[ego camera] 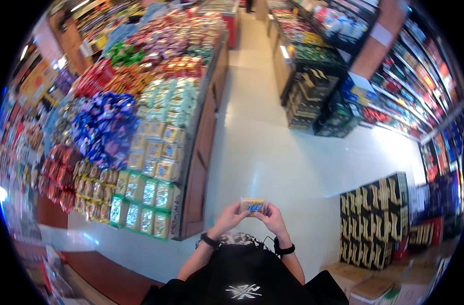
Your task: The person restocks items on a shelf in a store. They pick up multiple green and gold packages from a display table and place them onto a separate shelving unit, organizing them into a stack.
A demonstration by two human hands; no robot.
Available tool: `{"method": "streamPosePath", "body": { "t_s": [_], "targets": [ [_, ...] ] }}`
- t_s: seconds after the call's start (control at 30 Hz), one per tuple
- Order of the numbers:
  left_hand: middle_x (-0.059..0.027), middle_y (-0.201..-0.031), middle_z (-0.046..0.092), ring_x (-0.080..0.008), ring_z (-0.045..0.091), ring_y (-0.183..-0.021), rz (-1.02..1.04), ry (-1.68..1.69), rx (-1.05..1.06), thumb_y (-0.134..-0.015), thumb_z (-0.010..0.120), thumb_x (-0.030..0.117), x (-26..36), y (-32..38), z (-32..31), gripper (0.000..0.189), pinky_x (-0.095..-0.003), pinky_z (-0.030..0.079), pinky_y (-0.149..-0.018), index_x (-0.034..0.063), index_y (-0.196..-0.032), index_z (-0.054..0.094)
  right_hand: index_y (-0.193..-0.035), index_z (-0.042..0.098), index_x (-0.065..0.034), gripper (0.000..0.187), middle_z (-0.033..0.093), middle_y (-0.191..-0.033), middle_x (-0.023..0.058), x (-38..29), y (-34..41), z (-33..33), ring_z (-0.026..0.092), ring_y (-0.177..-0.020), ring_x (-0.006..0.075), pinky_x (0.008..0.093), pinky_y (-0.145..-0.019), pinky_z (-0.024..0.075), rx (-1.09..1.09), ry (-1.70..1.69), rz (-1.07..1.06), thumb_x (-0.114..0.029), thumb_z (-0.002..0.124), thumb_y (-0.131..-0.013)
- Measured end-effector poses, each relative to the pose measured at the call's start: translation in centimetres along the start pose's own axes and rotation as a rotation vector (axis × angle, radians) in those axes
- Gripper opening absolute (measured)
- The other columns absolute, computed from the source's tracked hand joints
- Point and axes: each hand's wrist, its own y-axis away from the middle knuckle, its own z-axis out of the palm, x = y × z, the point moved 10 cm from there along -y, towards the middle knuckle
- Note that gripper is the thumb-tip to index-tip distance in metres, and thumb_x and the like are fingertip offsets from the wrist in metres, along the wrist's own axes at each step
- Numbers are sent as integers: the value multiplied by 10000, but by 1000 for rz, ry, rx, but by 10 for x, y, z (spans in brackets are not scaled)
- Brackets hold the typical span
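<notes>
A small, flat, yellowish packaged snack point(252, 206) with blue writing is held in front of my body, above the shop floor. My left hand point(232, 215) grips its left side, thumb on the front. My right hand point(272, 218) holds the right side in the same way, so both thumbs come close together at the lower edge. Black bands circle both wrists. To the left, a wooden display counter point(195, 183) carries neat rows of similar yellowish packs point(169, 152), along with green-edged clear packs point(148, 206).
Blue-wrapped goods point(104, 126) and red packs point(94, 78) cover more of the counter. Black-and-gold boxes point(373, 221) are stacked on the right, near cardboard boxes point(369, 286). A pale tiled aisle point(251, 95) runs ahead between displays. Dark crates point(337, 118) stand beside a pillar point(377, 45).
</notes>
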Motion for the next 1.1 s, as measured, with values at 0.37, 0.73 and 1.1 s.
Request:
{"method": "streamPosePath", "body": {
  "t_s": [0.37,0.73,1.1],
  "targets": [
    [-121,-935,682,-165,638,-829,77,-177,-724,-851,694,184,7,82,236,330,-316,513,-766,-27,-1093,618,-1034,625,-28,323,647,-876,17,21,261,-121,560,-757,77,247,-706,469,465,23,139,-127,774,-766],
    [-120,-752,631,-185,621,-672,317,-200,-1122,-805,747,253,29,199,398,303,-315,501,-632,-9,-871,611,-986,564,-39,301,634,-886,15,82,484,-135,573,-783,83,237,-692,458,1182,-139,130,-81,764,-765],
    [-128,-778,650,-162,630,-693,250,-251,-1416,-840,714,240,29,284,467,302,-298,492,-596,-30,-883,586,-1167,470,5,454,613,-1011,83,94,591,-98,583,-907,124,260,-776,466,1681,-410,-15,4,711,-783]
  ]
}}
